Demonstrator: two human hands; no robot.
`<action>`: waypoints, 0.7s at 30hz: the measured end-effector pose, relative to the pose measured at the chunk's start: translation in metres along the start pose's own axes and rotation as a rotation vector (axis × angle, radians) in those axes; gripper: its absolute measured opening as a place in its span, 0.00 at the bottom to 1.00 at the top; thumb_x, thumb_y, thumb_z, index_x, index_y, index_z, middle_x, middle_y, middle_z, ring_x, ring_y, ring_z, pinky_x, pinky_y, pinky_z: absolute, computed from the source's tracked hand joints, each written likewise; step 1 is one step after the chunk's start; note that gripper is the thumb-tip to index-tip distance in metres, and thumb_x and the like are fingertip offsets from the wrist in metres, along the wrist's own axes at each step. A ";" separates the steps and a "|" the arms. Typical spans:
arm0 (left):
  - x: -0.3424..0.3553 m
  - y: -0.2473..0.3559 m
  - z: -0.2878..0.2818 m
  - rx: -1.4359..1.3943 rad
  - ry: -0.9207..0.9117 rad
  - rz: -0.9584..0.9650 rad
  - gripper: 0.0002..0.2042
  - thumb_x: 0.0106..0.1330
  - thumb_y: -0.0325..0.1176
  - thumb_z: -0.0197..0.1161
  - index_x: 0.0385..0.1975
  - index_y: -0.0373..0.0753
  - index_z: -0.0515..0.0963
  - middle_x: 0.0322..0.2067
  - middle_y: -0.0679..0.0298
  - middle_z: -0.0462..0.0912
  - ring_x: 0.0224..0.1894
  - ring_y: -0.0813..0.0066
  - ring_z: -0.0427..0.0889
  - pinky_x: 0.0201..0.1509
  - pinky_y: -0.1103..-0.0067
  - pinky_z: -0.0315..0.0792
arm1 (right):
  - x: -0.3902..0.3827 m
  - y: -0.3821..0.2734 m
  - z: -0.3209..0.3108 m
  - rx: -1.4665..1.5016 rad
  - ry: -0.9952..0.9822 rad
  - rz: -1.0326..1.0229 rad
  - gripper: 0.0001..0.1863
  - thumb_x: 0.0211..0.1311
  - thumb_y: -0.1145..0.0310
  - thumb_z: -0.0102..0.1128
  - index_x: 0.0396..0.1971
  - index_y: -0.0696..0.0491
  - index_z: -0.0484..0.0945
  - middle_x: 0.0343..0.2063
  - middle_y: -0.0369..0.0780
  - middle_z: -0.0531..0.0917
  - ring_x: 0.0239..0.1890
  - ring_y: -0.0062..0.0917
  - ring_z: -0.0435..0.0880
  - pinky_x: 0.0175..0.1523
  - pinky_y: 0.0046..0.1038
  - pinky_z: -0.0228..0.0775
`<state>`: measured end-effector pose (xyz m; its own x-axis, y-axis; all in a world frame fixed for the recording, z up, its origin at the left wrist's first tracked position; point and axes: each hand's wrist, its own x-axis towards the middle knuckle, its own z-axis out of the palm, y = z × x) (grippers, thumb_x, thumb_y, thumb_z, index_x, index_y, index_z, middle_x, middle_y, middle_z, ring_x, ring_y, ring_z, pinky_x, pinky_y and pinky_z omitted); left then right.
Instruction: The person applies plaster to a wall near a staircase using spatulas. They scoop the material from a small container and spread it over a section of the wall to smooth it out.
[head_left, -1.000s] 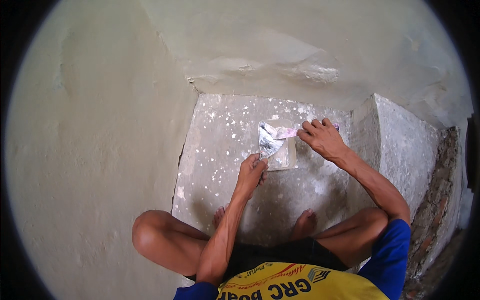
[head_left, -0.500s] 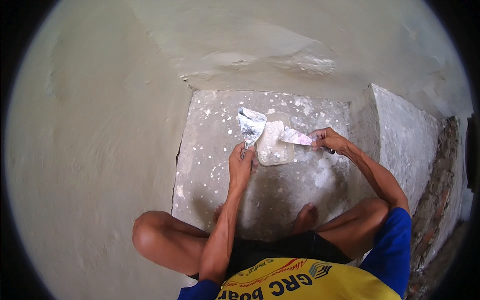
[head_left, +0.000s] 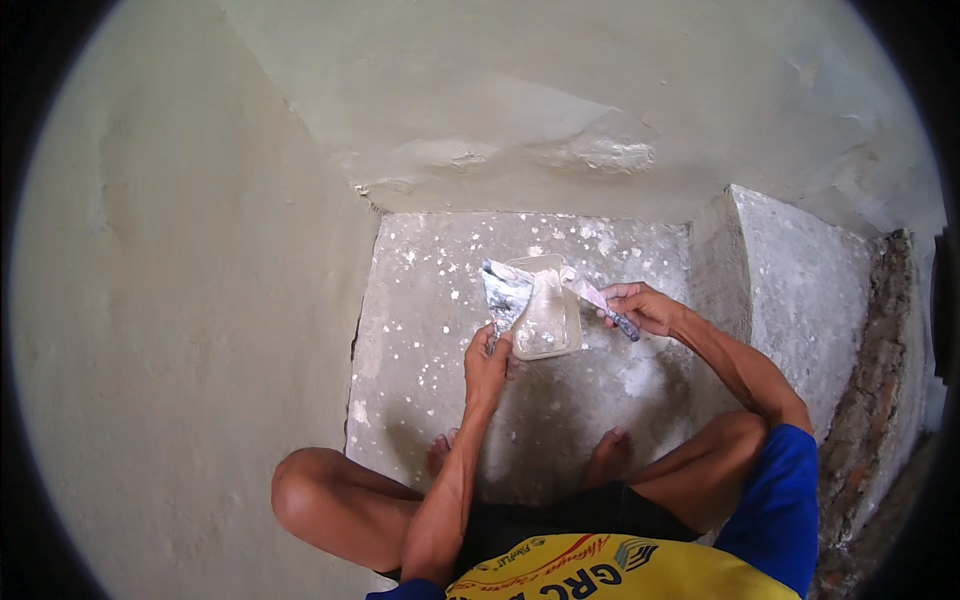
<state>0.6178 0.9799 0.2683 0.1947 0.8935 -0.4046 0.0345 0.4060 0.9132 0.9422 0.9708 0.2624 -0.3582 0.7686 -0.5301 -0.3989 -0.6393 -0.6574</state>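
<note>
My left hand point(head_left: 487, 362) is closed around the handle of a wide putty knife point(head_left: 508, 292), its grey blade smeared with white and pointing away from me. A narrower putty knife point(head_left: 590, 292) is gripped in my right hand point(head_left: 645, 307), its dark handle end showing below the fingers. White paste coats the narrower blade, whose tip is over the far right part of a pale rectangular plastic tub point(head_left: 577, 330). Inside the tub lies white putty point(head_left: 545, 305). The wide blade overlaps the tub's left side.
The tub stands on a grey concrete floor point(head_left: 420, 330) spotted with white drips. Plastered walls rise on the left point(head_left: 200, 330) and ahead point(head_left: 450, 110). A raised concrete ledge point(head_left: 800, 270) runs along the right, beside rough exposed brickwork point(head_left: 875, 400). My bare feet rest near the tub.
My right hand has turned the narrower putty knife, so its handle now angles down to the right. The view has shifted, with the tub and floor lower in the picture.
</note>
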 end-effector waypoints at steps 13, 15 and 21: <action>0.016 -0.061 0.007 0.175 -0.134 -0.072 0.21 0.64 0.33 0.63 0.53 0.28 0.68 0.26 0.62 0.80 0.23 0.79 0.78 0.23 0.81 0.71 | -0.044 -0.118 0.024 -1.374 0.570 -0.523 0.20 0.58 0.64 0.61 0.49 0.58 0.79 0.30 0.43 0.80 0.31 0.30 0.77 0.38 0.33 0.68; 0.016 -0.062 0.009 0.172 -0.125 -0.147 0.20 0.65 0.33 0.61 0.52 0.30 0.67 0.28 0.60 0.81 0.24 0.76 0.79 0.24 0.80 0.72 | -0.045 -0.127 0.029 -1.498 0.654 -0.548 0.20 0.59 0.63 0.59 0.50 0.57 0.79 0.31 0.47 0.80 0.33 0.37 0.79 0.42 0.37 0.70; 0.015 -0.054 0.013 0.016 -0.176 -0.198 0.17 0.66 0.34 0.58 0.49 0.32 0.65 0.33 0.57 0.81 0.28 0.71 0.82 0.27 0.77 0.75 | -0.036 -0.133 0.029 -1.730 0.793 -0.593 0.15 0.62 0.65 0.54 0.45 0.55 0.81 0.32 0.47 0.78 0.37 0.42 0.80 0.45 0.42 0.71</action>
<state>0.6317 0.9690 0.2130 0.3505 0.7494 -0.5617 0.1041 0.5649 0.8186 0.9832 1.0277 0.3843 0.0681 0.9859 0.1532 0.9607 -0.0234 -0.2766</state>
